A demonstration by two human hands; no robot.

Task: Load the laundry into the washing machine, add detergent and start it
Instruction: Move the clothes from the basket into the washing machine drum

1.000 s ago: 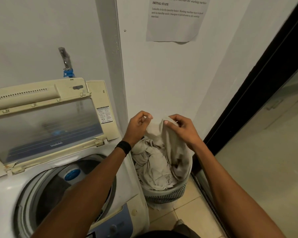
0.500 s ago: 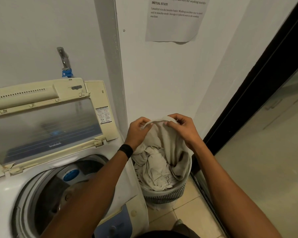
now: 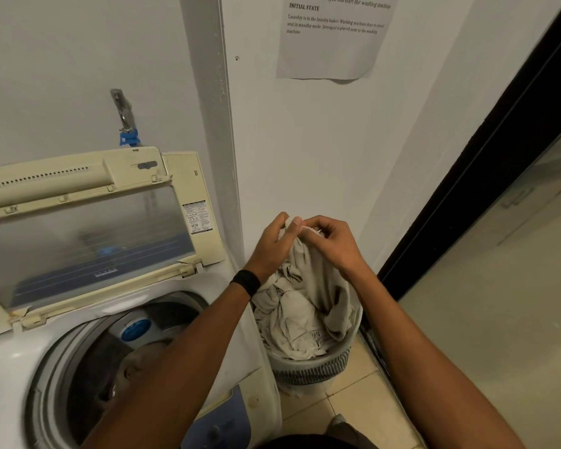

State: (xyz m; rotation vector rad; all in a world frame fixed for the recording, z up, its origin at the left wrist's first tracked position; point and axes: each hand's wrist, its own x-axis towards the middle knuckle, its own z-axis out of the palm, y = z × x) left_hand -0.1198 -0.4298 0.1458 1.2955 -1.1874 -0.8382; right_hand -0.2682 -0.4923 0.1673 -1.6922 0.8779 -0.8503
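A beige cloth (image 3: 308,286) rises out of the grey laundry basket (image 3: 314,367) on the floor, right of the washing machine (image 3: 20,361). My left hand (image 3: 271,246) and my right hand (image 3: 332,243) pinch its top edge close together above the basket. More crumpled beige laundry (image 3: 292,322) fills the basket. The machine's lid (image 3: 88,228) stands up, and the drum (image 3: 117,361) is exposed with some dark cloth inside, partly hidden by my left forearm.
A white wall with a printed sheet (image 3: 334,34) stands behind the basket. A tap with a blue fitting (image 3: 127,124) sits above the machine. A dark door frame (image 3: 486,157) and glass panel close off the right. The floor is tiled.
Both hands have moved closer together at the top of the beige cloth, gathering its edge. The cloth still hangs into the basket.
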